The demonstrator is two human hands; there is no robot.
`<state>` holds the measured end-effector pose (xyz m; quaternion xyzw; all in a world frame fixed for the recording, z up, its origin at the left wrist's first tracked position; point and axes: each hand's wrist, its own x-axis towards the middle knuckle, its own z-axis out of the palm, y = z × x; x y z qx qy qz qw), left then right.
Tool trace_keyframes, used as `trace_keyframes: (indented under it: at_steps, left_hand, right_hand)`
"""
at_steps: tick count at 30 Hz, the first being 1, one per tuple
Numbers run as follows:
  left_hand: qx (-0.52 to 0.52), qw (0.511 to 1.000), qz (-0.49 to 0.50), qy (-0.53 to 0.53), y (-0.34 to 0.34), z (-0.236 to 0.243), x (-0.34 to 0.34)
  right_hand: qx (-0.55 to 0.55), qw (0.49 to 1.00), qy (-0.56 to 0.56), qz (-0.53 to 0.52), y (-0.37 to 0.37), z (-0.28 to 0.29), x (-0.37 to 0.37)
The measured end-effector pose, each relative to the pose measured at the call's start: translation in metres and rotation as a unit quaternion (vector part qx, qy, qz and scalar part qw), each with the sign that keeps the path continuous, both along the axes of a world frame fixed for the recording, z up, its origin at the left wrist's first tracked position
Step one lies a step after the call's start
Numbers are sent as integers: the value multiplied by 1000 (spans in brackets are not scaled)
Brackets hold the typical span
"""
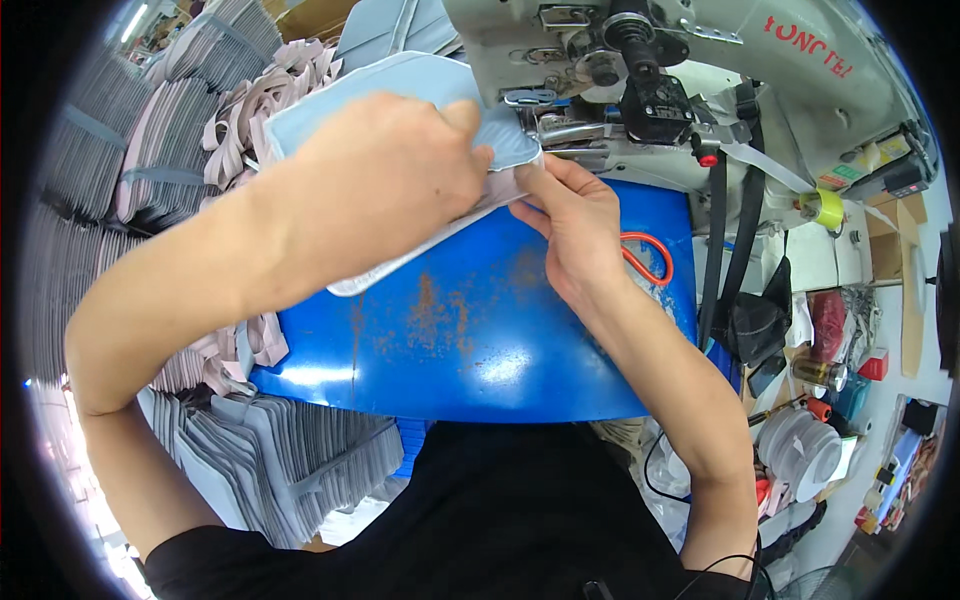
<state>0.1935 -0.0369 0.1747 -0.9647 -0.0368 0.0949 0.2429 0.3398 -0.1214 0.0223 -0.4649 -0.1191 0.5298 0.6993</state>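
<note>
A light blue padded panel (400,78) with rounded corners and a pale edge lies at a slant under the head of a sewing machine (540,60). My left hand (395,175) is closed over its middle, knuckles up; the hidden fingertips appear to grip the fabric. At the panel's right edge, just below the machine's needle area, my right hand (578,215) pinches the pale edge between thumb and fingers. Part of the panel is hidden beneath my left hand and wrist. Red-handled scissors (650,258) lie right beside my right wrist, their blades out of sight.
The blue worktable (440,370) has brown worn patches. Bundled stacks of grey panels (290,460) stand at lower left, with more stacks (170,150) at upper left. Pale pink strips (255,115) pile up behind my left arm. Black belts (735,230) hang at the right.
</note>
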Motion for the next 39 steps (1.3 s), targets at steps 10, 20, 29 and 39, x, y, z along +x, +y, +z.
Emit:
trace_keyframes:
  at_steps: [10, 20, 29, 39]
  left_hand:
    - [-48, 993, 93, -58, -42, -27, 14]
    - [-105, 973, 165, -126, -68, -50, 34]
    - [-167, 932, 204, -249, -57, -74, 58]
    - [-255, 857, 87, -439, -89, -109, -5]
  right_hand:
    - [-1, 1000, 27, -8, -3, -1, 2]
    - [64, 996, 53, -13, -10, -20, -2]
    - [111, 993, 36, -11, -13, -18, -4]
    - [21, 947, -316, 58, -77, -24, 4]
